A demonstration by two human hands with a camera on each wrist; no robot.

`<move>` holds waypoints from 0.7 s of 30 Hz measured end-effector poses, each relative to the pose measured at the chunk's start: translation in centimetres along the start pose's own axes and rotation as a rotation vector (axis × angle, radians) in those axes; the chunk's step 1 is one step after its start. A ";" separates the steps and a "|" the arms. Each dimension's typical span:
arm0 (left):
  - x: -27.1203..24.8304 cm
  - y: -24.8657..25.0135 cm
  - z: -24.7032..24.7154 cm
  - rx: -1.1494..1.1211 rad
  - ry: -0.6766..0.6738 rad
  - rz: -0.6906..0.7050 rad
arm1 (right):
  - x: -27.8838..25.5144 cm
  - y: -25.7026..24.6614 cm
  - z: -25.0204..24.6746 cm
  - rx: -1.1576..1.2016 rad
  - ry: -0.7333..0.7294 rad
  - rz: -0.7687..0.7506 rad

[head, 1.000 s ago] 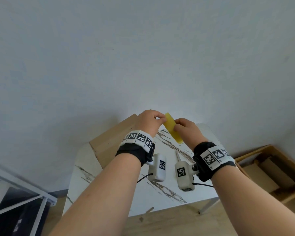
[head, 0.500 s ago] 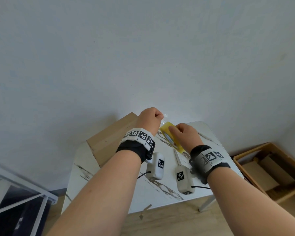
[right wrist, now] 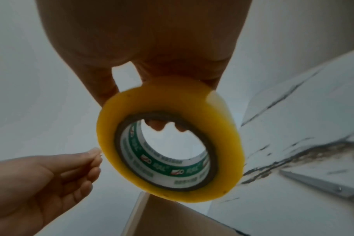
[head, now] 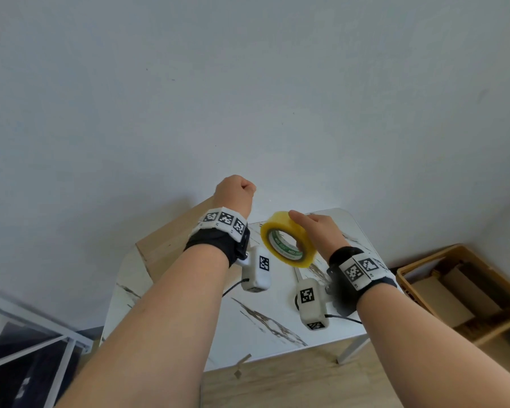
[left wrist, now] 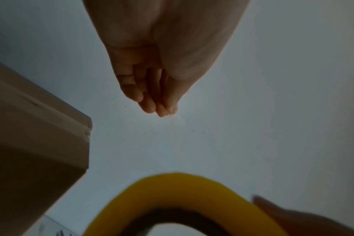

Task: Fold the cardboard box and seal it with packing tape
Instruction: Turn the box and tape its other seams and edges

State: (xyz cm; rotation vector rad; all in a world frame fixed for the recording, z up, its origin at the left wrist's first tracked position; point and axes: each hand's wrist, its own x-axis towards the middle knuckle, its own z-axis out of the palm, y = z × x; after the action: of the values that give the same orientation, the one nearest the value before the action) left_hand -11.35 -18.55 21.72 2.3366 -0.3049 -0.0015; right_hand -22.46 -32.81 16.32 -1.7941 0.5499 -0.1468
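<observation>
My right hand point(head: 315, 231) holds a yellow packing tape roll point(head: 278, 219) above the table, fingers hooked through its core and thumb on the outer rim point(right wrist: 172, 99). My left hand point(head: 236, 189) is raised up and left of the roll, its fingertips point(left wrist: 164, 111) pinched together on what looks like the clear tape end. The strip itself barely shows. The folded cardboard box point(head: 165, 245) stands on the table behind my left wrist, flaps down. Its corner point(left wrist: 30, 143) appears in the left wrist view, beside the roll point(left wrist: 172, 191).
The white marble-patterned table point(head: 262, 328) stands against a plain wall. A grey blade-like tool point(right wrist: 313, 183) lies on it near the right hand. A wooden crate point(head: 454, 290) with cardboard pieces sits on the floor at right. A white metal frame point(head: 27, 343) is at lower left.
The hands have drawn apart: the left hand rose up and away from the roll. The right hand turned the roll so its open core faces the head camera.
</observation>
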 end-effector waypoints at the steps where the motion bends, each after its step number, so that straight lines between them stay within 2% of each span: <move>1: 0.2 -0.2 -0.2 0.010 -0.003 -0.009 | -0.1 0.0 -0.1 0.033 -0.022 0.005; 3: 0.4 -0.4 -0.4 0.011 0.012 -0.014 | -0.2 0.0 0.0 -0.020 -0.047 0.015; 7: 1.1 -0.4 -1.0 -0.006 0.047 -0.025 | -0.2 0.5 0.7 -0.318 -0.015 0.019; 11: 2.3 -1.5 -2.1 0.014 0.097 -0.059 | 0.8 -0.4 1.1 -0.215 -0.027 0.043; 13: 3.4 -2.2 -2.9 0.044 0.070 -0.076 | 1.4 -1.0 1.2 -0.178 -0.034 0.042; 16: 5.6 -3.5 -4.0 0.100 -0.042 -0.130 | 1.9 -1.6 1.9 -0.208 -0.029 0.040; 18: 7.0 -4.4 -4.6 0.145 -0.124 -0.208 | 2.2 -2.5 2.8 -0.257 -0.023 0.048; 21: 8.8 -5.7 -4.9 0.149 -0.146 -0.328 | 3.2 -4.1 4.7 -0.401 -0.010 0.079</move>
State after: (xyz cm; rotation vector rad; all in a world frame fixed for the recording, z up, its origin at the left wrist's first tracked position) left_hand -1.07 -13.19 21.98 2.5140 0.0112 -0.3198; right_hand -16.70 -29.26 18.21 -2.1551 0.6774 0.0312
